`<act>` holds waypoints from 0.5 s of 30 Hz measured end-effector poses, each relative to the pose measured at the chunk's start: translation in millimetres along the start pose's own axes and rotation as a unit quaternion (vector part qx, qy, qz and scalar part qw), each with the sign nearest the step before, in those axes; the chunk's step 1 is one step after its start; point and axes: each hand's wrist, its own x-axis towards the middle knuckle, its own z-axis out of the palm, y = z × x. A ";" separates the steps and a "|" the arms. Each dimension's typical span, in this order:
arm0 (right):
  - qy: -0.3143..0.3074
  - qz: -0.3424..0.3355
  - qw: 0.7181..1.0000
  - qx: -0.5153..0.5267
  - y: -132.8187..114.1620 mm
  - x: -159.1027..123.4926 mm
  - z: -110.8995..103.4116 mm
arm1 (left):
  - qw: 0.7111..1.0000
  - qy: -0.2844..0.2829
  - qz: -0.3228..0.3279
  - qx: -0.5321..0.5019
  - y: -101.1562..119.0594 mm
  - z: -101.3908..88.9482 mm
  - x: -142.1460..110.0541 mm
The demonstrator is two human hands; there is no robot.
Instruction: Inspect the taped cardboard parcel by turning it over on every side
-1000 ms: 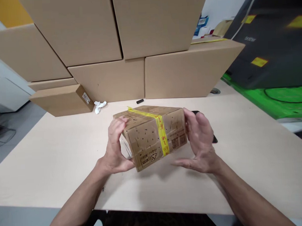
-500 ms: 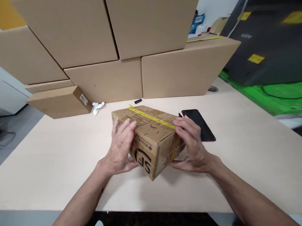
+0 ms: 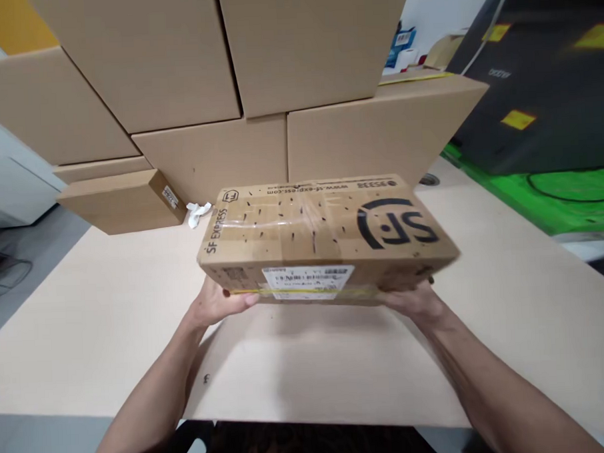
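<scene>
A cardboard box point(image 3: 292, 230) printed with a black SF logo and "SF EXPRESS" is held up above the pale table, its long side toward me. A white printed label point(image 3: 309, 283) and a strip of yellow tape run along the side nearest me. My left hand point(image 3: 220, 302) grips the box's left end from below, with the thumb lying along the near side. At the right end, my right hand point(image 3: 415, 301) holds it from underneath. Most fingers of both hands are hidden by the box.
Large brown cartons point(image 3: 209, 157) are stacked along the back of the table point(image 3: 110, 315). A flatter carton point(image 3: 121, 201) lies at the left beside crumpled white paper point(image 3: 198, 213). To the right stands a dark machine point(image 3: 516, 90) on a bright green surface point(image 3: 556, 199).
The box has been turned and tipped, so its long labelled side now faces me. Both hands have moved apart to its two ends. The phone and small black piece are now hidden behind it.
</scene>
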 end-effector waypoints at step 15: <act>-0.091 -0.037 0.984 -0.149 -17.9 7.6 -24.8 | 0.991 -0.063 0.022 0.112 11.9 -18.0 1.2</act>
